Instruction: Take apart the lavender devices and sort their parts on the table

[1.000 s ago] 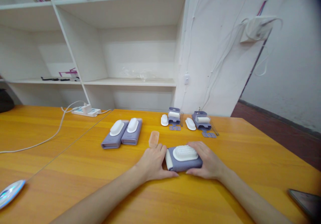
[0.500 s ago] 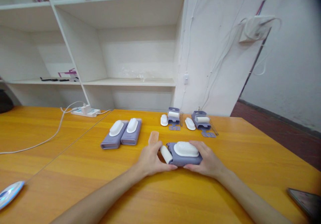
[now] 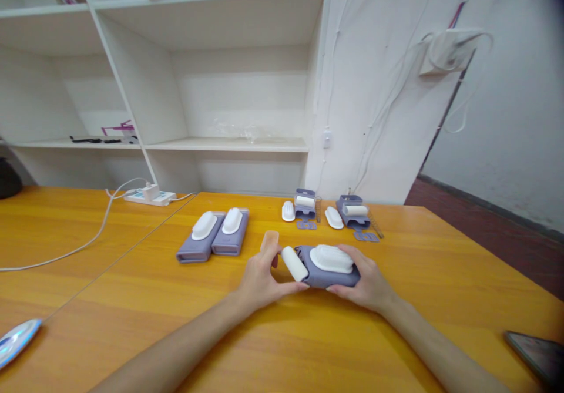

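A purple plastic case (image 3: 326, 279) with a white ridged oval piece (image 3: 331, 258) on top is between my hands over the table. My right hand (image 3: 366, 278) grips its right end, thumb low at the near side and fingers over the top. At its left end a white roller (image 3: 294, 264) tilts out at an angle. My left hand (image 3: 261, 278) curves around this roller, index finger by its upper end and thumb at the case's lower left corner. Behind the left fingers stands or lies a peach-coloured translucent piece (image 3: 269, 241), partly covered.
Two purple cases with white ovals (image 3: 200, 243) lie left of my hands. Farther back are two opened purple housings (image 3: 305, 211) with rollers, springs (image 3: 376, 224), flat purple pieces (image 3: 366, 237) and white ovals (image 3: 333, 217). A power strip (image 3: 150, 195) and a phone (image 3: 535, 355) lie on the table.
The case has shifted slightly right. The white roller shows more fully and sits farther out from the case's left end, and my left index finger has moved up and left.
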A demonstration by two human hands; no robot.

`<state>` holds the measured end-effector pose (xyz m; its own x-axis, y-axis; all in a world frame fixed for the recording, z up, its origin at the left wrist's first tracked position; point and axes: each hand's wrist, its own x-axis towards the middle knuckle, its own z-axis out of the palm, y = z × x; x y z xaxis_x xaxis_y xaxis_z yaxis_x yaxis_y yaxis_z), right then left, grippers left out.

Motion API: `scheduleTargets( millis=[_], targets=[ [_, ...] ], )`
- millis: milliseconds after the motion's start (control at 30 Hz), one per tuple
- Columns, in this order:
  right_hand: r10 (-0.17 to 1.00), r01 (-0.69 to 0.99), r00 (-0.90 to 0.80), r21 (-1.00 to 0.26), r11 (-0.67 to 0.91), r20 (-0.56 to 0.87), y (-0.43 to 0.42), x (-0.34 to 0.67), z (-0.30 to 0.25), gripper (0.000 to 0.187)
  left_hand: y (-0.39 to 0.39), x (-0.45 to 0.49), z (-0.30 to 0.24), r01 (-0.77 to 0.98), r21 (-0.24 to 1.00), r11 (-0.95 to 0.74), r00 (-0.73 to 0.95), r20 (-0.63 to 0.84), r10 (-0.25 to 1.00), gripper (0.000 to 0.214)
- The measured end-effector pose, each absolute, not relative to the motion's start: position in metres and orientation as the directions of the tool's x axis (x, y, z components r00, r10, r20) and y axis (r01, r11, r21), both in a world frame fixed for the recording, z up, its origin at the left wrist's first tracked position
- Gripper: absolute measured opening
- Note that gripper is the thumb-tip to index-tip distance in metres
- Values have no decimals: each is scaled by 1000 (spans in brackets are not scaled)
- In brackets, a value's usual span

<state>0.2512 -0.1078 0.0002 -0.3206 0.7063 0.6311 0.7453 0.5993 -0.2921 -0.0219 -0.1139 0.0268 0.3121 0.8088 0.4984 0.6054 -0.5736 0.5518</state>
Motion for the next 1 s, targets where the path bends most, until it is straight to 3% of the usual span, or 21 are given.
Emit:
scheduleTargets(
  millis=[133, 267, 367, 467, 567, 800, 1000],
  targets=[
    [721, 751, -297, -313, 582, 627, -107, 251, -1, 70, -113, -21, 23, 563, 566, -603, 292, 546, 785, 51],
    [723, 754, -288, -317, 576, 628, -107, 252, -1, 70, -109, -20, 24, 562, 636, -529, 180, 530, 829, 46],
    [713, 747, -311, -302, 592, 628, -108, 252, -1, 71, -100, -27, 36, 624, 606, -492, 138, 535, 834, 44],
    [712, 747, -325, -294, 597, 623, -109, 251, 0, 70, -87, -44, 51, 696, 504, -512, 240, 508, 827, 47],
    [711, 747, -337, -284, 601, 617, -109, 249, 2, 70, -74, -61, 57, 696, 483, -532, 369, 394, 841, 51],
    [716, 748, -370, -267, 608, 592, -110, 248, 4, 72, -66, -63, 48, 617, 634, -467, 423, 234, 875, 43],
    [704, 743, -370, -261, 616, 606, -110, 247, 5, 71, -64, -62, 47, 568, 760, -315, 366, 110, 924, 48]
  ],
)
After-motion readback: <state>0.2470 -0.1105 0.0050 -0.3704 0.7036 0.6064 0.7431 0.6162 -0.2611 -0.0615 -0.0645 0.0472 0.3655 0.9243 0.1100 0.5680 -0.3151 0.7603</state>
